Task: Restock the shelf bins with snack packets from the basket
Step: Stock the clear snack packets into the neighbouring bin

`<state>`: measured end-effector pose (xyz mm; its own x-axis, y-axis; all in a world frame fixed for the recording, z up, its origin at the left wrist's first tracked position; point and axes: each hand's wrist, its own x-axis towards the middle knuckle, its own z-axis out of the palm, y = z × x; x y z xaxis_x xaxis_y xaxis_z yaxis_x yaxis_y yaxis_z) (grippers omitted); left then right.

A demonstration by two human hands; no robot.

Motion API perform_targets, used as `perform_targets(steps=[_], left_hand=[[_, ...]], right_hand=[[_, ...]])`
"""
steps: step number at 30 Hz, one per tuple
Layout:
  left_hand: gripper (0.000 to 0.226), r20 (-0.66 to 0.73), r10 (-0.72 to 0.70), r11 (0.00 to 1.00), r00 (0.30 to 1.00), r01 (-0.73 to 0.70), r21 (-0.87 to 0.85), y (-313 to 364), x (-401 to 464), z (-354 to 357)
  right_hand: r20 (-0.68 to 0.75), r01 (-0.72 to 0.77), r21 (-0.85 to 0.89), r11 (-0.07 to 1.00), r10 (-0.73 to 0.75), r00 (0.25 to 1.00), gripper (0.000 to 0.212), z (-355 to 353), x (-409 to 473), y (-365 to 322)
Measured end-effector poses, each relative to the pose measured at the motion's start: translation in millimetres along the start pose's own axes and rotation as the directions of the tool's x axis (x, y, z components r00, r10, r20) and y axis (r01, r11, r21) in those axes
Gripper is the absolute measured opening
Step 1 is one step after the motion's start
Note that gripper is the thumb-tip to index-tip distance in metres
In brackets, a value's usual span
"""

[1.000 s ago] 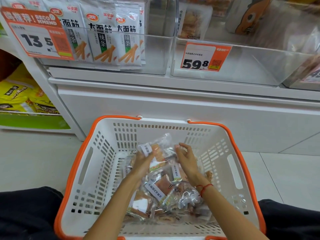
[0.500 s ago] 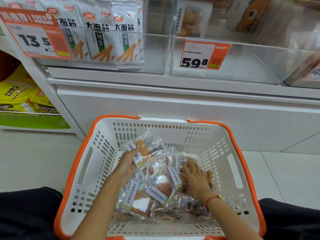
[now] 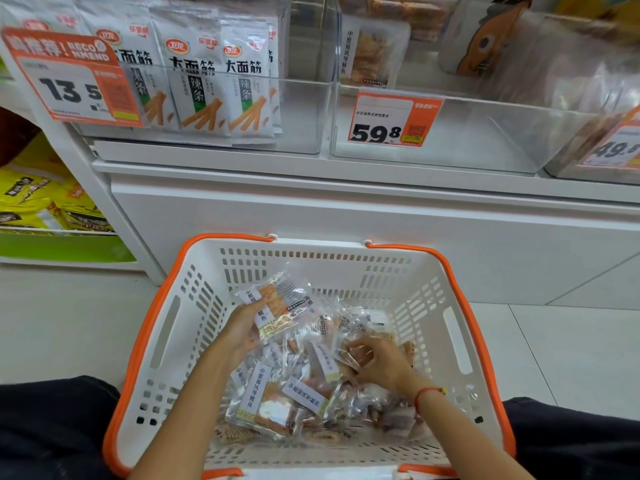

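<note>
I see the snack packets (image 3: 304, 393) heaped in the bottom of the white basket (image 3: 194, 306), mostly toward its middle and right half, clear wrappers with white label strips overlapping one another. My left hand (image 3: 242, 330) is clamped on one packet (image 3: 273, 303), lifted above the heap and tilted, its top corner near the basket's far wall but not touching it. My right hand (image 3: 381, 365) sits low on the pile, fingers (image 3: 356, 348) curled around the edge of another packet; I cannot tell whether the grip has closed fully. A red cord bracelet (image 3: 427, 393) circles that wrist. The two hands are apart, with a strip of packets between them.

The left part of the basket floor is bare slotted plastic, and the orange rim (image 3: 149, 323) runs open all round, with no handle crossing overhead. The basket's far edge stands just in front of the white shelf base (image 3: 346, 216).

Above it, the clear bin (image 3: 485, 133) with the 59.8 price tag (image 3: 391, 119) has an open front section, one packet standing at its back. To its left a second bin (image 3: 304, 116) holds upright white noodle-stick packs (image 3: 221, 81) behind a 13.5 tag (image 3: 69, 81), with free space at its right end. Dark trouser legs (image 3: 52, 427) flank the basket on both sides, on the pale tiled floor (image 3: 554, 341).
</note>
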<state>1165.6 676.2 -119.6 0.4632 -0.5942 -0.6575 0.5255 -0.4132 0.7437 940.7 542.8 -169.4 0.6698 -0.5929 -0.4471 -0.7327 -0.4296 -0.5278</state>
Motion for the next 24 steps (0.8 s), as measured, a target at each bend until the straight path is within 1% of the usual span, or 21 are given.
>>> perform_targets(steps=[1, 2, 3, 4, 5, 6, 7, 8, 9, 10, 11, 14, 16, 17, 19, 21, 22, 24], left_hand=[[0.021, 0.017, 0.004, 0.999, 1.000, -0.003, -0.041, 2, -1, 1], [0.017, 0.035, 0.009, 0.997, 0.999, -0.006, -0.082, 2, -1, 1], [0.014, 0.044, 0.015, 0.994, 0.999, -0.010, -0.105, 3, -2, 1], [0.014, 0.043, 0.027, 0.993, 0.999, -0.022, -0.118, 4, -3, 1], [0.014, 0.040, 0.040, 0.992, 0.998, -0.035, -0.123, 5, -4, 0], [0.014, 0.034, 0.051, 0.991, 0.998, -0.047, -0.122, 5, -2, -2], [0.015, 0.031, 0.053, 0.993, 0.998, -0.050, -0.107, 4, -1, -3], [0.015, 0.033, 0.057, 0.995, 0.998, -0.054, -0.082, 5, -1, -3], [0.015, 0.037, 0.059, 0.997, 0.998, -0.058, -0.045, 5, 0, -3], [0.015, 0.049, 0.064, 0.998, 0.997, -0.064, -0.005, 7, -1, -2], [0.017, 0.062, 0.058, 0.997, 0.996, -0.061, 0.040, 8, -3, -1], [0.022, 0.119, 0.023, 0.988, 0.993, -0.041, 0.152, 10, -8, 4], [0.026, 0.155, -0.001, 0.984, 0.988, -0.027, 0.178, 9, -7, 6], [0.027, 0.160, -0.011, 0.983, 0.987, -0.019, 0.184, 10, -9, 8], [0.032, 0.169, -0.017, 0.977, 0.985, -0.020, 0.213, 11, -11, 11], [0.039, 0.192, -0.024, 0.965, 0.981, -0.027, 0.262, 13, -15, 14], [0.042, 0.215, -0.031, 0.962, 0.976, -0.029, 0.271, 12, -14, 15], [0.046, 0.257, -0.037, 0.965, 0.966, -0.033, 0.262, 12, -17, 20]], right_hand=[[0.034, 0.001, 0.011, 1.000, -0.001, 0.999, 0.045, -7, 0, 0], [0.037, -0.002, 0.033, 0.999, 0.000, 0.999, 0.038, -15, -1, -1], [0.019, -0.010, 0.103, 0.995, 0.008, 1.000, 0.033, -25, -3, -3], [-0.008, -0.025, 0.239, 0.971, 0.027, 1.000, 0.029, -36, -5, -4], [-0.020, -0.035, 0.410, 0.911, 0.047, 0.999, 0.025, -48, -8, -8], [0.009, -0.045, 0.571, 0.820, 0.049, 0.999, 0.024, -60, -10, -11], [0.073, -0.066, 0.694, 0.717, 0.022, 0.997, 0.025, -70, -13, -15], [0.147, -0.101, 0.774, 0.625, -0.021, 0.989, 0.026, -79, -14, -19], [0.208, -0.136, 0.812, 0.568, -0.062, 0.976, 0.027, -87, -15, -25], [0.250, -0.155, 0.807, 0.569, -0.093, 0.964, 0.027, -94, -16, -32], [0.277, -0.153, 0.777, 0.611, -0.113, 0.954, 0.026, -99, -15, -38], [0.291, -0.050, 0.601, 0.797, -0.160, 0.943, 0.027, -110, -9, -56], [0.266, 0.036, 0.441, 0.897, -0.169, 0.949, 0.024, -112, -6, -68], [0.232, 0.085, 0.353, 0.932, -0.175, 0.957, 0.021, -111, -4, -74], [0.096, 0.168, 0.218, 0.961, -0.193, 0.977, 0.020, -105, 3, -81], [-0.054, 0.208, 0.172, 0.963, -0.202, 0.978, 0.023, -95, 10, -85], [-0.105, 0.223, 0.157, 0.962, -0.208, 0.973, 0.024, -90, 12, -87], [-0.157, 0.236, 0.129, 0.963, -0.216, 0.964, 0.027, -80, 14, -88]])
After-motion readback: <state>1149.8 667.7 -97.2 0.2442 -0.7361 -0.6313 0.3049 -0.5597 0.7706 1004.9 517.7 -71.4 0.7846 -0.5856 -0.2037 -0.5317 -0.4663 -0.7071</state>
